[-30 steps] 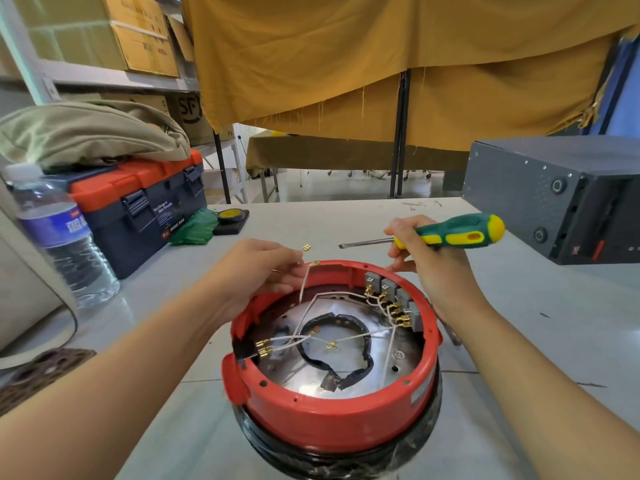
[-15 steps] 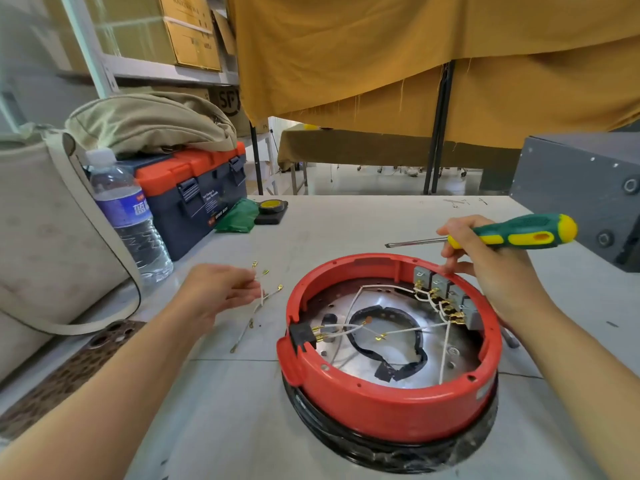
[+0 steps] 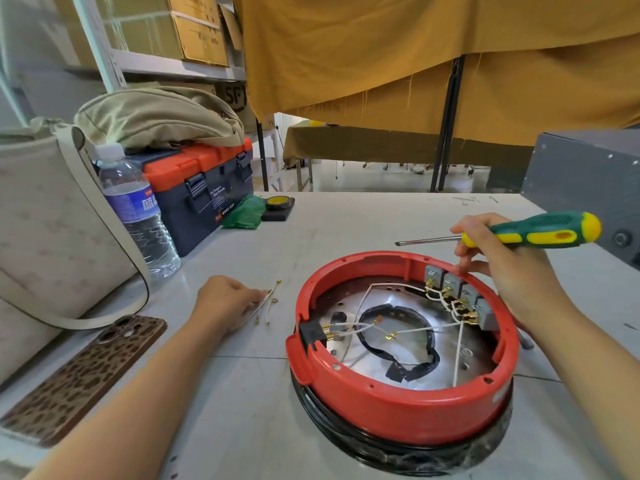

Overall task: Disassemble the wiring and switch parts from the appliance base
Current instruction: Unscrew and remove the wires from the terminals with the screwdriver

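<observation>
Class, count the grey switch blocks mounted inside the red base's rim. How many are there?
4, in a row along the far-right inner rim of the red base: first, second, third, fourth. Others may be hidden.

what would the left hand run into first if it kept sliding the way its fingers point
The left hand points right along the table, so it would first meet the loose wires at its fingertips, then probably the red appliance base beyond them.
</observation>
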